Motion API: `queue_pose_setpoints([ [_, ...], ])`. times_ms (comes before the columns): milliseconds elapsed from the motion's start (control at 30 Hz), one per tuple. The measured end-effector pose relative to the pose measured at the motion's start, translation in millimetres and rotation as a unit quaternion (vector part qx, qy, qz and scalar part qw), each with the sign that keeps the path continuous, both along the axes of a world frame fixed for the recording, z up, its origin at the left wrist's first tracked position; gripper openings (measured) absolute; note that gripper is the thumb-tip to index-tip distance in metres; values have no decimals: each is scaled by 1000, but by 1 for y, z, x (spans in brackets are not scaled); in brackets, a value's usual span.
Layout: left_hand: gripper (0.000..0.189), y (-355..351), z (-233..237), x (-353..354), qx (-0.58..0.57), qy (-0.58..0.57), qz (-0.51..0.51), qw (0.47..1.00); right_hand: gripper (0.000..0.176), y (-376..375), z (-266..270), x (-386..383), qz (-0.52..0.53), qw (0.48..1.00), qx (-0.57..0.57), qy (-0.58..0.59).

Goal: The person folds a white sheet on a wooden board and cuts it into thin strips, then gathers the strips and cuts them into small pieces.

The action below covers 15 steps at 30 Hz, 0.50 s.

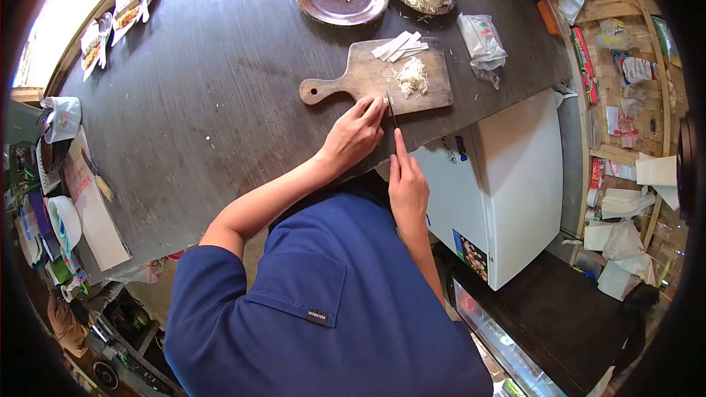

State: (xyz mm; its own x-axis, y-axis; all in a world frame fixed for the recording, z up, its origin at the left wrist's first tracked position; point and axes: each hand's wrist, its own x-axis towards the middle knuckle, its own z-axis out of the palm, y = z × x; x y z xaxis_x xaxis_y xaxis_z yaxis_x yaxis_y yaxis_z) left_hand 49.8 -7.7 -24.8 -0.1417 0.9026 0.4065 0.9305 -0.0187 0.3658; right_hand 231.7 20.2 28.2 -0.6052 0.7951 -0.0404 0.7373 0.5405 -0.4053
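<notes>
A wooden cutting board [353, 82] with a handle lies near the table's front edge. On it are flat white strips [401, 47] and a small heap of finely cut white shreds [412, 77]. My left hand [356, 132] has its fingertips pressed together on a small pale piece [384, 101] at the board's front edge. Beside it my right hand [408, 182] holds a knife [390, 108], its index finger stretched along the knife and its blade against the piece. The knife handle is hidden in the hand.
Behind the board stand a brown plate [342, 13] of brown chunks and a dish [450, 1] of white shreds. A plastic bag [482, 40] lies to the right. Cutlery on small trays [129, 11] sits far left. A white freezer [515, 176] is below the table's right edge.
</notes>
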Motion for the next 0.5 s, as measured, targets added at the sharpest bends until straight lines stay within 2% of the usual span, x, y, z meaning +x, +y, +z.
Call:
queue_pose_setpoints([
  [267, 61, 1, 3, 0, 17, 41, 2, 999, 57, 20, -4, -23, 7, 1000, 15, 12],
  [333, 61, 0, 4, 0, 4, 7, -1, 1000, 57, 14, 1, -14, 6, 999, 18, 33],
  [500, 60, 0, 3, 1, 5, 3, -1, 1000, 58, -1, -5, 1, -8, 1000, -12, 11],
])
